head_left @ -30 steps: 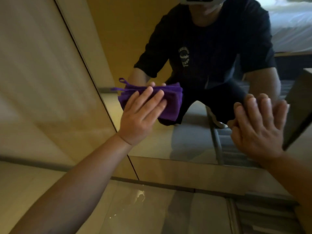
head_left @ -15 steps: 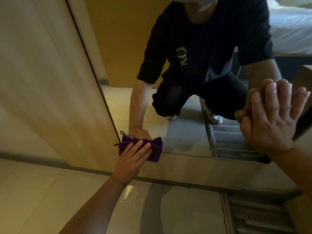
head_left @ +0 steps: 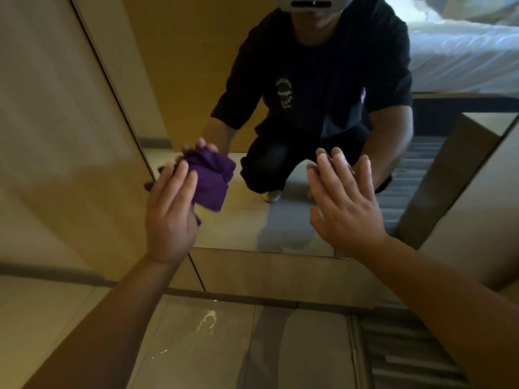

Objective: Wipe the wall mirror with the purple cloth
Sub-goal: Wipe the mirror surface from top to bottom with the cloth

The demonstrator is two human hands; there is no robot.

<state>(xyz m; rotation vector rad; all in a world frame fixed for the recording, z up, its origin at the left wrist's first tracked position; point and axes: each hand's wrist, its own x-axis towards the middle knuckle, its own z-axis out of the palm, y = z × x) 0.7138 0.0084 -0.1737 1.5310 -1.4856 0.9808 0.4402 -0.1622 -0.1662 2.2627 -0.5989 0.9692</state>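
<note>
- My left hand [head_left: 171,217] lay with fingers straight on the purple cloth [head_left: 209,182], pressing it flat against the wall mirror [head_left: 280,220] near the glass's left edge, some way above its bottom edge.
- The cloth was bunched and creased, and most of it showed past my fingertips, up and to the right of them; a small corner poked out below the palm.
- My right hand [head_left: 346,203] was spread wide, fingers straight and holding nothing, with the fingertips at the mirror surface, right of the cloth and apart from it. I could not tell how firmly it pressed.
- In the glass I saw the reflection [head_left: 317,88] of a crouching person in a dark shirt, both arms reaching forward to meet mine.
- A white bed [head_left: 460,51] showed in the mirror's upper right corner.
- A beige wall panel [head_left: 56,136] ran along the mirror's left edge.
- Below the mirror's bottom edge lay the tiled floor [head_left: 210,346], with a bright glint on it.
</note>
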